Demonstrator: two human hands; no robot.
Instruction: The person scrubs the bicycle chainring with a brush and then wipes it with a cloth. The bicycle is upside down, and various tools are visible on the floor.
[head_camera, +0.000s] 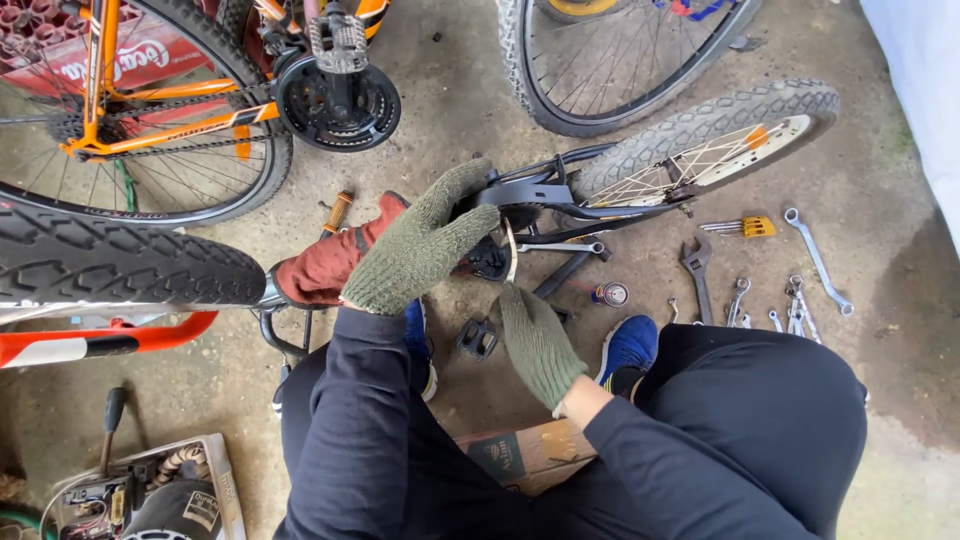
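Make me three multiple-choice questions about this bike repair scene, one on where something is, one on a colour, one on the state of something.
1. Where do the loose metal wrenches lie?
A. on the concrete floor to the person's right
B. in the cardboard box
C. on the orange bicycle

2. What colour are the knitted gloves on the left hand and right hand?
A. bright orange
B. olive green
C. white

3. How is the small black-framed bicycle placed?
A. standing upright on both wheels
B. hanging from a hook
C. lying on its side on the floor

Answers:
1. A, the wrenches are spread on the floor beside the person's right knee.
2. B, both gloves are olive green knit.
3. C, its frame and knobby-tyred wheel lie flat on the concrete.
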